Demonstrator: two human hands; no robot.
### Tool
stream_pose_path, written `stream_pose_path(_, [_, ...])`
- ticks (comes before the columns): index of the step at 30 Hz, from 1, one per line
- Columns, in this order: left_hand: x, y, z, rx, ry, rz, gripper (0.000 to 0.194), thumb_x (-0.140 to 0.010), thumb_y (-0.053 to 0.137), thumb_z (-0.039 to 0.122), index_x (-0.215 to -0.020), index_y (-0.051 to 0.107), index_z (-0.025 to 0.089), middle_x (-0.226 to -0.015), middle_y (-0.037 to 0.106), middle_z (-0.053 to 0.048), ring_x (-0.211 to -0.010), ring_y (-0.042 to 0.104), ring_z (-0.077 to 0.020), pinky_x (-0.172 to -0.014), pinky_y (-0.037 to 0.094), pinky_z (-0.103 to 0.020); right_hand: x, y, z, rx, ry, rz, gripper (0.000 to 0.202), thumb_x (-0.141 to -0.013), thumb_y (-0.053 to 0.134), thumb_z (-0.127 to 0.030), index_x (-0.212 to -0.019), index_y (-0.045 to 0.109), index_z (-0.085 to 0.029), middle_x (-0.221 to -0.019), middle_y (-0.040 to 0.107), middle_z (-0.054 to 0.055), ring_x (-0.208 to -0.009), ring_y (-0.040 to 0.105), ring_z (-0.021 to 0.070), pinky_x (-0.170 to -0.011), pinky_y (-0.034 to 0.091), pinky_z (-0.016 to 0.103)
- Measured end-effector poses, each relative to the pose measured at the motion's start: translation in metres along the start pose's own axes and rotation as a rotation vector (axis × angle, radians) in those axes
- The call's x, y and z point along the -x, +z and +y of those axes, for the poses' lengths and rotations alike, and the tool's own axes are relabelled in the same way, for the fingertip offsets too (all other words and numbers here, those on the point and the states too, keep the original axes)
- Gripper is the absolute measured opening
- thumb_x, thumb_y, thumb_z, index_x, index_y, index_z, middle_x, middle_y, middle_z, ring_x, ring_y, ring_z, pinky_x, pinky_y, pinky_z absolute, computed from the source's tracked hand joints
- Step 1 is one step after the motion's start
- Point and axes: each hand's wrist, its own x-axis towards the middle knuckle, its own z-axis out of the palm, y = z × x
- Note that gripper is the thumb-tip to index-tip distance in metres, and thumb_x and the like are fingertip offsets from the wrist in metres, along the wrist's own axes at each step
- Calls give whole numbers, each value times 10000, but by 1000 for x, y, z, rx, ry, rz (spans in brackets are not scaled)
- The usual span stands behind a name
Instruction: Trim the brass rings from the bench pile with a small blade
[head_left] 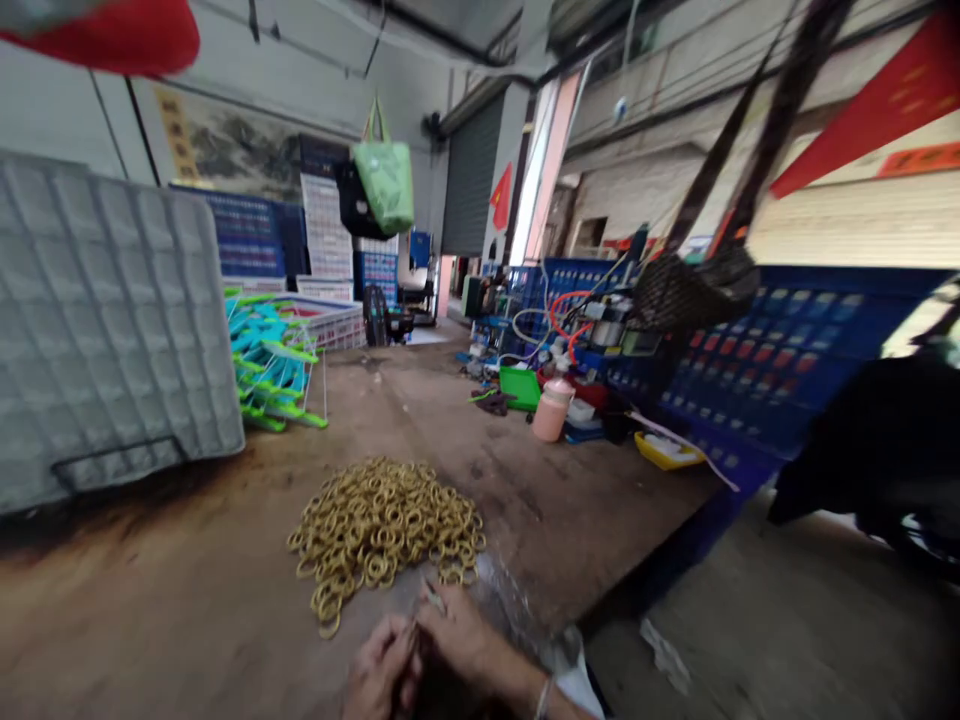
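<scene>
At the bottom of the head view, my left hand (381, 665) and my right hand (459, 628) meet just in front of a pile of brass-coloured rings (390, 520). My right hand is closed around a small pointed metal tool (433, 597), whose tip sticks out toward the rings. The fingers of my left hand are pinched together against the right. Whatever lies between them is too small and dark to make out. Nearest the hands, a few rings lie spread at the pile's front edge.
The pile lies on a worn brown table (555, 520). A quilted grey pad (112, 330) stands at left, beside green-and-blue plastic pieces (274, 365). Toward the right are a pink bottle (553, 410), a green tray (520, 388) and a yellow tray (667, 452). A mesh bag (694, 290) hangs above.
</scene>
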Motion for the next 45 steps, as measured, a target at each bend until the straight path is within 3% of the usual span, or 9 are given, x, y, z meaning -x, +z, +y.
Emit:
stream_pose_path(4, [21, 16, 14, 154, 30, 22, 335, -710, 589, 498, -678, 495, 177, -518, 433, 69, -381, 305, -31, -352, 202, -155, 9, -10, -17, -9, -107, -54, 232, -804, 391, -287, -618, 464, -169, -553, 464, -39, -549, 433, 89, -537, 342, 197])
stream_pose_path(9, [33, 26, 22, 218, 42, 39, 268, -741, 588, 423, -734, 488, 174, -604, 479, 58, -418, 350, -26, -373, 234, -145, 15, -21, -21, 88, -163, -19, 202, -827, 393, -251, -719, 539, -159, -585, 520, -28, -570, 490, 96, -577, 373, 202])
stream_pose_path(13, [34, 28, 18, 204, 66, 74, 260, -750, 581, 414, -741, 476, 176, -602, 480, 60, -416, 352, -28, -372, 237, -144, 24, -28, -15, 414, -264, 16, 168, -814, 408, -180, -794, 575, -172, -651, 581, 1, -600, 513, 108, -583, 346, 203])
stream_pose_path(17, [32, 29, 16, 143, 84, 110, 261, -761, 565, 425, -757, 488, 175, -600, 481, 60, -418, 357, -27, -375, 242, -141, 33, -29, -12, 703, -358, -44, 173, -746, 439, -87, -827, 564, -175, -717, 608, 18, -659, 533, 123, -597, 315, 209])
stream_pose_path(26, [30, 29, 15, 66, 77, 150, 301, -753, 554, 467, -743, 485, 175, -585, 502, 55, -408, 366, -31, -370, 250, -142, 34, -26, -24, 907, -320, -94, 180, -776, 409, -97, -859, 555, -161, -760, 610, 30, -663, 523, 123, -558, 261, 231])
stream_pose_path(45, [32, 34, 22, -30, 86, 195, 363, -711, 564, 526, -711, 474, 174, -530, 483, 59, -384, 353, -41, -360, 257, -152, 36, -21, -27, 943, -235, -93, 194, -821, 390, -147, -921, 556, -158, -839, 636, 55, -692, 564, 138, -560, 274, 239])
